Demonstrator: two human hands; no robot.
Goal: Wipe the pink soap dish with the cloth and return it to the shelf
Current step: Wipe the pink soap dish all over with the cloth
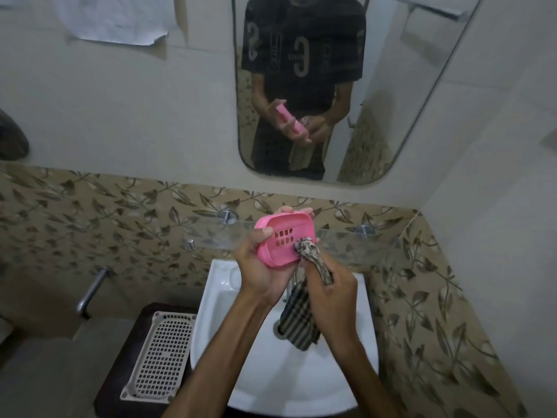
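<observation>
My left hand point(259, 268) grips the pink soap dish point(281, 241) above the white sink, tilted so its slotted inside faces me. My thumb rests on the near rim and my fingertips show behind the far rim. My right hand point(330, 292) holds a checked cloth point(307, 251) bunched at its tip. That tip presses into the right inner corner of the dish. The rest of the cloth point(298, 322) hangs down over the basin. A clear glass shelf point(361, 241) runs along the wall just behind the dish.
The white sink point(223, 297) sits below my hands. A white perforated tray point(161, 356) lies on a dark stand to its left, beside a metal tap point(92, 292). A mirror point(331, 86) above reflects me. A side wall closes in on the right.
</observation>
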